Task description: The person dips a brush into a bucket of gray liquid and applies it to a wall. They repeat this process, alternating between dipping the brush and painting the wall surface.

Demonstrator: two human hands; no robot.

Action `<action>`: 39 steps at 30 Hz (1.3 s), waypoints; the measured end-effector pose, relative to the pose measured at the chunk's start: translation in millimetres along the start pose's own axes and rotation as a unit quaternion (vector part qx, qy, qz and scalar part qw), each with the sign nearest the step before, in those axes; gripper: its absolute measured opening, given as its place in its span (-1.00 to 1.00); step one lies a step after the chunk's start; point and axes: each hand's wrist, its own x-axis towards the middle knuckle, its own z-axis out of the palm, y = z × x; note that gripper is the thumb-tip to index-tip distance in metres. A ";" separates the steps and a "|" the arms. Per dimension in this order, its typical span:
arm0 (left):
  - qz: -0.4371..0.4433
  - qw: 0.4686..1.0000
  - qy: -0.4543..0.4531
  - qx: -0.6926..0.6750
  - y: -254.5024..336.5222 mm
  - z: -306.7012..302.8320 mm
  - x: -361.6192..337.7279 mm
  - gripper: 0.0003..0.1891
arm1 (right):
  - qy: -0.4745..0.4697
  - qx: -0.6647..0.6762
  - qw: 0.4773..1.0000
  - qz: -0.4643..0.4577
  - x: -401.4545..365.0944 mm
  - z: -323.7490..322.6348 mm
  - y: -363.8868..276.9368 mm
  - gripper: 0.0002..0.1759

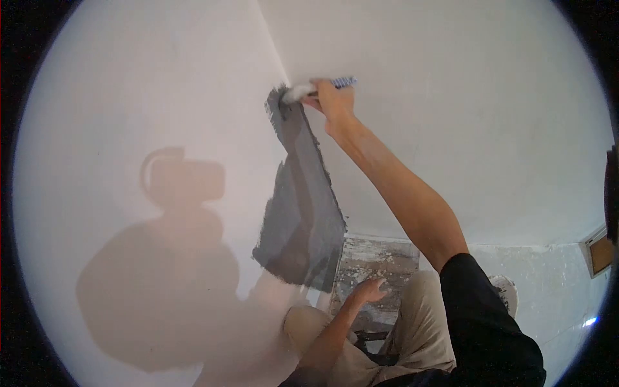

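Note:
Up at the wall corner, my right hand (334, 102) is closed around a paintbrush (299, 93) with a blue-and-white patterned handle end. Its pale head is slightly blurred and meets the top of a dark grey painted patch (308, 200) on the left wall. The patch runs down along the corner, with ragged edges on its left side. Low down, above my lap, my left hand (369, 290) has its fingers apart and nothing visible in it.
White walls meet at the corner, the left wall (103, 116) carrying my shadow. Below are a worn, paint-flecked floor (377, 255) and my bent knees in beige trousers (422, 316). A white bucket (507, 291) stands partly behind my right arm. A brown framed panel (601, 253) is at the far right.

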 end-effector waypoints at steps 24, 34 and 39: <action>0.037 0.997 0.064 0.016 7.2 0.1 -4.8 -0.31 | -0.017 0.009 1.000 0.004 -62.1 -26.2 -7.1 -0.77; 0.020 0.999 0.032 0.024 -3.7 5.1 8.0 -0.26 | -0.056 0.073 0.994 -0.066 -67.1 -20.3 -35.1 -0.74; 0.028 0.999 0.045 0.007 -12.7 18.9 21.7 -0.24 | 0.011 -0.021 0.999 0.022 -69.0 -57.1 22.8 -0.76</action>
